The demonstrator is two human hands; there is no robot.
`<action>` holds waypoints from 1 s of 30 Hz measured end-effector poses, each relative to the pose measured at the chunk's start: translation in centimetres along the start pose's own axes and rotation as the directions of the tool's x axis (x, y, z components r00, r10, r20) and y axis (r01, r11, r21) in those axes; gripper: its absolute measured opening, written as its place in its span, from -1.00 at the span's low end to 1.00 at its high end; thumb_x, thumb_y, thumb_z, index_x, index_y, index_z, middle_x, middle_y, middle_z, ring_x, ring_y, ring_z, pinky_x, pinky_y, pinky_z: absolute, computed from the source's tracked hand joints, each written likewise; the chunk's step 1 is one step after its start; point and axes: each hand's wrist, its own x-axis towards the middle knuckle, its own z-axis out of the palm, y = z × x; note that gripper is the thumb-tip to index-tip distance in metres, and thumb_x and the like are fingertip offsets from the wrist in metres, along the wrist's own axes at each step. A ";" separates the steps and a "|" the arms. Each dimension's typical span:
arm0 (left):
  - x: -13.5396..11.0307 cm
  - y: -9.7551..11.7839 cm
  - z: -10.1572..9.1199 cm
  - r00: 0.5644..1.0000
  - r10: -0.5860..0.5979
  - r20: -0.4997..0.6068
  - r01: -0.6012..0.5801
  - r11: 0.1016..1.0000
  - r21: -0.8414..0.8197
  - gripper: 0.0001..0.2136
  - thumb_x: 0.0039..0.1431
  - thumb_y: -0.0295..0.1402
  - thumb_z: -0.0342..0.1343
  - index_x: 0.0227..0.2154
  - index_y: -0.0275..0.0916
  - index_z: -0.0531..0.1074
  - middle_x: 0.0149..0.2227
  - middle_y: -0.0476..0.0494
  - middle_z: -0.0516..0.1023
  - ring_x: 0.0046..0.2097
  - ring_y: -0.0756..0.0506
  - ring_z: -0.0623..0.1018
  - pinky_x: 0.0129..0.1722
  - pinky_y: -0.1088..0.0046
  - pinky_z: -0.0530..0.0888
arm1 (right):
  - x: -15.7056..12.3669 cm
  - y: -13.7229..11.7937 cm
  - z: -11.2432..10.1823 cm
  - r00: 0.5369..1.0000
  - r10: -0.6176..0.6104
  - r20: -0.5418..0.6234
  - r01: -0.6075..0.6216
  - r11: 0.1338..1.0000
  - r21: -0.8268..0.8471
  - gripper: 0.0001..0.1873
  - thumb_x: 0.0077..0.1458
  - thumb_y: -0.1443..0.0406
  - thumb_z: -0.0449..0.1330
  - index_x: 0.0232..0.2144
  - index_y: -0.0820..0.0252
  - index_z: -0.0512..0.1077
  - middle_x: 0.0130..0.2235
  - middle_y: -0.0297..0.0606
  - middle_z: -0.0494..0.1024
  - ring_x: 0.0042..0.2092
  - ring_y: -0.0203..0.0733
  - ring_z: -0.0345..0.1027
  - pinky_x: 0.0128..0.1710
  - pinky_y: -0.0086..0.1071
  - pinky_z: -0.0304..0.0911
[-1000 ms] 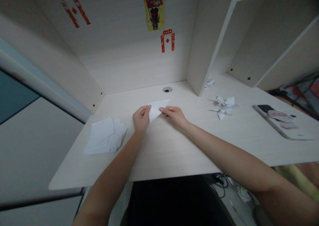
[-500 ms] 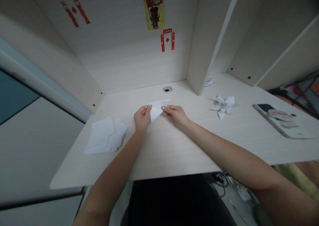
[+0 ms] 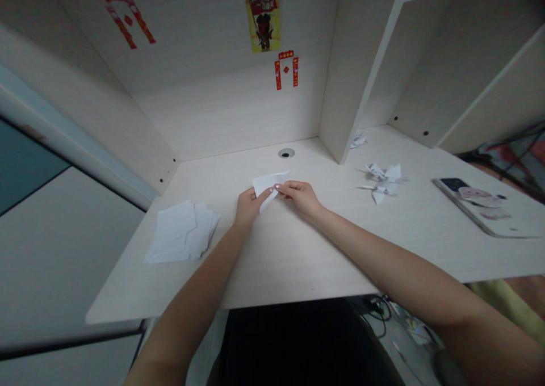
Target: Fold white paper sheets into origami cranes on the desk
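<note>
A folded white sheet of paper lies on the pale wooden desk near its middle. My left hand pinches its lower left part, fingers closed on the paper. My right hand grips the right side of the same sheet with its fingertips. Both hands meet over the paper, almost touching.
A loose stack of white paper sheets lies at the left of the desk. Folded paper figures sit at the right, with a phone beyond them. A cable hole is at the back, by a shelf divider.
My left hand has slid right along the paper toward my right hand, and the sheet's lower part has folded in, so it looks smaller.
</note>
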 end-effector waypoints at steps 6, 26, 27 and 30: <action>0.3 0.1 -0.3 0.999 -0.042 -0.005 0.043 0.998 0.054 -0.64 -0.23 -0.22 0.31 -0.34 -0.34 0.54 -0.35 -0.23 0.61 -0.42 -0.09 0.54 -0.47 0.46 0.41 | 0.3 -0.1 -0.3 0.999 0.021 -0.029 -0.020 0.998 0.059 -0.70 -0.28 0.11 0.33 -0.70 0.21 0.42 -0.60 -0.37 0.39 -0.51 -0.35 0.15 -0.46 -0.42 0.03; 0.8 -1.0 -0.7 0.995 -0.059 -0.082 0.064 0.996 0.056 -0.60 -0.22 -0.17 0.29 -0.30 -0.34 0.53 -0.30 -0.27 0.60 -0.39 -0.13 0.55 -0.45 0.41 0.44 | 2.3 -1.0 -3.0 0.962 0.050 -0.267 -0.010 0.989 0.148 -0.60 -0.21 0.05 0.28 -0.34 0.18 0.50 -0.29 -0.21 0.55 -0.42 -0.31 0.30 -0.48 -0.43 0.16; 0.8 -1.0 -0.7 0.994 -0.058 -0.088 0.061 0.997 0.038 -0.60 -0.22 -0.18 0.30 -0.30 -0.34 0.53 -0.29 -0.27 0.60 -0.38 -0.13 0.55 -0.43 0.40 0.44 | 1.9 -0.9 -2.4 0.976 0.035 -0.214 -0.011 0.994 0.111 -0.60 -0.20 0.05 0.28 -0.34 0.19 0.51 -0.31 -0.21 0.55 -0.43 -0.32 0.29 -0.47 -0.43 0.16; 0.8 -1.0 -0.6 0.994 -0.043 -0.097 0.045 0.999 0.017 -0.61 -0.23 -0.20 0.30 -0.31 -0.35 0.54 -0.29 -0.27 0.60 -0.37 -0.12 0.55 -0.41 0.41 0.44 | 0.8 -0.5 -0.9 1.000 0.006 -0.031 -0.007 0.999 -0.039 -0.63 -0.22 0.05 0.29 -0.41 0.21 0.53 -0.41 -0.23 0.54 -0.45 -0.30 0.28 -0.47 -0.43 0.14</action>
